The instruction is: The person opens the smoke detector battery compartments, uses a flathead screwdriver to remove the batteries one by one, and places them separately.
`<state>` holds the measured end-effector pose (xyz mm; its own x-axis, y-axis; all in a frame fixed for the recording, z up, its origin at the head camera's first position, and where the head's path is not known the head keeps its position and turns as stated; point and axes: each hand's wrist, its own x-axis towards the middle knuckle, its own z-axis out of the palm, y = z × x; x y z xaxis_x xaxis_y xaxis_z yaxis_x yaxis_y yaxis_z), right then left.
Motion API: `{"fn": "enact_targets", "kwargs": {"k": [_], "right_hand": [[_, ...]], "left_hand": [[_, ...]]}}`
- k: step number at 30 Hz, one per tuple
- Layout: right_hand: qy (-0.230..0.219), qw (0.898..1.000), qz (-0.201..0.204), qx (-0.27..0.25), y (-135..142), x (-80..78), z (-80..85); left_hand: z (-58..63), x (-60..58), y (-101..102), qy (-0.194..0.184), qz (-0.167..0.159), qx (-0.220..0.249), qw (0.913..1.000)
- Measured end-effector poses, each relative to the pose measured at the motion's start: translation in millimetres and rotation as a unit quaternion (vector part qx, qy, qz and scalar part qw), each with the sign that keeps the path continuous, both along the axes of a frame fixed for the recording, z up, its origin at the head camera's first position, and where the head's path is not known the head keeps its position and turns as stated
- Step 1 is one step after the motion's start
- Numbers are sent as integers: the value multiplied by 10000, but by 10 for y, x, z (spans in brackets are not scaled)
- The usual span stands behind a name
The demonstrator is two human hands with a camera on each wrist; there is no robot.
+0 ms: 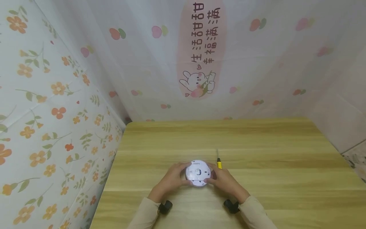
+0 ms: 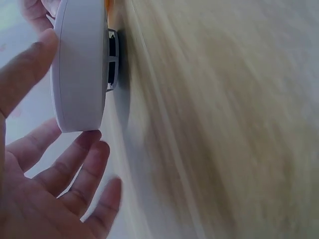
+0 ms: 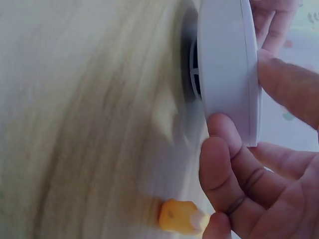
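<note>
A round white smoke detector (image 1: 198, 174) is held between both hands at the front middle of the table, its flat back with printing and small slots facing up. My left hand (image 1: 172, 178) grips its left side, thumb on the back face and fingertips under the rim. On the opposite side my right hand (image 1: 226, 182) holds the edge the same way. Both wrist views show the smooth side wall of the detector (image 2: 81, 69), with its slotted vent part (image 2: 113, 59) facing the wooden tabletop and its shadow close beneath.
Just beyond my right hand lies a screwdriver (image 1: 219, 163) with a yellow and black handle, its shaft pointing away. The wood-grain table (image 1: 280, 171) reaches back to a printed curtain (image 1: 143, 73). A floral curtain (image 1: 57, 133) hangs along the left side.
</note>
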<state>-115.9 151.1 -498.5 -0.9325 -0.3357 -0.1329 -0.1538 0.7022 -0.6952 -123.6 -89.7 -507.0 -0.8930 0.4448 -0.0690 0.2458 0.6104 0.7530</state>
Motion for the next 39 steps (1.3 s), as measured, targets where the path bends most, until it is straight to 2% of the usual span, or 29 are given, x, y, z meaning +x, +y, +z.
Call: {"fn": "enact_targets", "kwargs": {"k": [10, 18, 23, 30, 39], "right_hand": [[89, 9999, -38, -85, -21, 21, -19], [154, 9998, -72, -137, -16, 14, -24], [175, 9995, 40, -276, -22, 22, -30], [239, 9993, -29, -296, -23, 28, -33], [407, 9986, -67, -337, -41, 51, -53]], "left_hand": [[-24, -18, 26, -267, 235, 367, 9987], [-8, -63, 26, -347, 231, 593, 9974], [-23, -74, 13, -422, 261, 588, 9970], [10, -91, 41, -434, 221, 537, 9974], [39, -68, 43, -223, 201, 370, 9989]]}}
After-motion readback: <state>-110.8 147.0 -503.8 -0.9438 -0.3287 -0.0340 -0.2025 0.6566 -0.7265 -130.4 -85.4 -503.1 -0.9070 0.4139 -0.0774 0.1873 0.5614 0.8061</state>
